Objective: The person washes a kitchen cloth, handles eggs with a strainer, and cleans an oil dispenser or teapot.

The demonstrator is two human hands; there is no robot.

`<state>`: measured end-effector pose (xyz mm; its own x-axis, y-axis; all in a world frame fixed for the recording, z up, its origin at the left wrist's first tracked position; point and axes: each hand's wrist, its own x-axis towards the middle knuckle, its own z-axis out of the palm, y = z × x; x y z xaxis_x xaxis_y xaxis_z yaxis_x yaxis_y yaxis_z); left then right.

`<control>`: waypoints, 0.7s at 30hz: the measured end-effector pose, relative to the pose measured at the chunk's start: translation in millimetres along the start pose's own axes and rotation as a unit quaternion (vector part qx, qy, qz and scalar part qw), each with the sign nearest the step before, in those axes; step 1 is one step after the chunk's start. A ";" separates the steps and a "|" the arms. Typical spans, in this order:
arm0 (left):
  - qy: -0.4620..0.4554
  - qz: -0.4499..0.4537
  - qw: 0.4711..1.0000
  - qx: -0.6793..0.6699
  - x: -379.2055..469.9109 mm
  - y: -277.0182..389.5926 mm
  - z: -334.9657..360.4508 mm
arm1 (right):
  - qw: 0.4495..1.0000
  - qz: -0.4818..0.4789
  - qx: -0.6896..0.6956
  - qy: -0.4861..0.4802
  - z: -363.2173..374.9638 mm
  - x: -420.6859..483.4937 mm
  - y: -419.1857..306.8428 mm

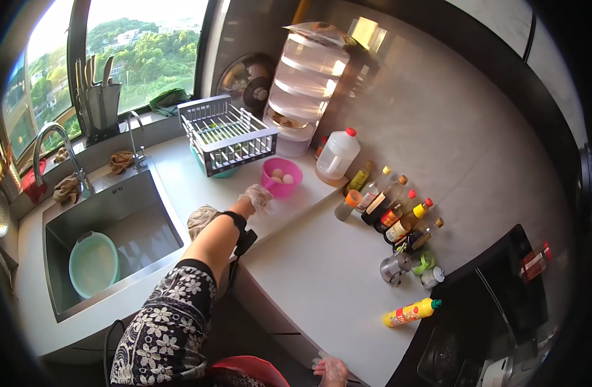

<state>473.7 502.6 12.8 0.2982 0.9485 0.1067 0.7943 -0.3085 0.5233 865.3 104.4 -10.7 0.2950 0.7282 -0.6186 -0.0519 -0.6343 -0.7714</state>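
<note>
My left hand point(258, 197), in a thin clear glove, reaches over the white counter beside a pink plastic bowl point(292, 190) with several eggs point(277, 173) in it. Its fingers are at the bowl's near left side; whether they grip it cannot be told. A black band and a dark device are on that wrist, above a crumpled cloth point(202, 218). My right hand point(331, 369), also in a clear glove, is low at the counter's front edge, its fingers apart and nothing seen in them. Behind the bowl, a metal-and-plastic drying rack point(240, 143) rests over a teal basin.
At left is a steel sink point(146, 227) holding a mint-green basin point(93, 268), with a knife block point(100, 109) behind it. Along the wall stand a plastic jug point(338, 152), sauce bottles point(398, 230) and a tiered clear food cover point(303, 82). A yellow bottle point(408, 312) lies by the black stove point(446, 348).
</note>
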 end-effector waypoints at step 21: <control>0.213 -0.318 0.730 -0.567 -598.1 49.7 -206.8 | 0.737 -0.075 0.052 -0.670 451.9 -43.8 -106.5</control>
<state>225.4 -65.3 149.8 -0.3224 0.8849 -0.3361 -0.3198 0.2324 0.9185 426.8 257.3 31.0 -0.8980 0.4354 -0.0631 -0.2085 -0.5475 -0.8105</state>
